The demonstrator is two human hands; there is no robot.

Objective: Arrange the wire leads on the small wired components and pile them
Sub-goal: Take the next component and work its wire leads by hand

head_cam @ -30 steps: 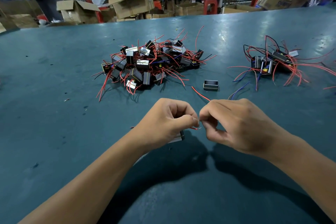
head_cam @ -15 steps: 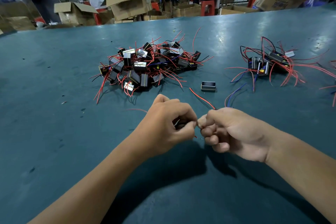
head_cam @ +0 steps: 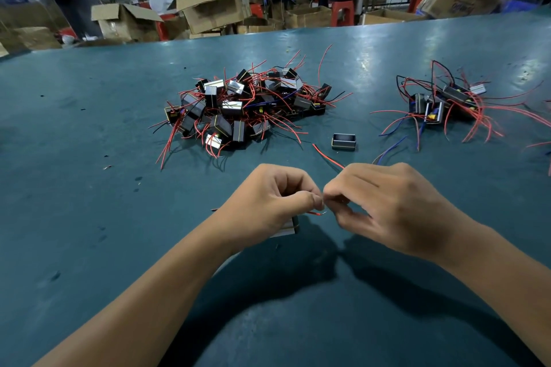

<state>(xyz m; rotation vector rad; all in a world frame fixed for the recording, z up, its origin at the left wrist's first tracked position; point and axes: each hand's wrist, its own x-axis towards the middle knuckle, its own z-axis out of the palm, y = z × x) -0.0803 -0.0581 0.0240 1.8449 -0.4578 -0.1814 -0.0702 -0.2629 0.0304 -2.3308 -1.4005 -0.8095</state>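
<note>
My left hand [head_cam: 274, 202] grips a small black wired component [head_cam: 290, 225], mostly hidden under the palm, with a corner peeking out below the fingers. My right hand [head_cam: 384, 205] pinches a thin red lead [head_cam: 316, 213] of that component, fingertip to fingertip with the left. More red and blue leads [head_cam: 328, 156] trail out behind the right hand. A large pile of black components with red wires [head_cam: 247, 107] lies ahead at centre. A smaller tangled group [head_cam: 441, 104] lies to the right.
A single black component without leads [head_cam: 343, 141] sits alone between the two groups. The green table [head_cam: 89, 188] stretches wide around. Beyond its far edge stand cardboard boxes [head_cam: 214, 6], red stools and people at work.
The left hand rolled and lowered, so the component's corner shows beneath it again. The right hand opened its lower fingers slightly and pinches the lead's tip.
</note>
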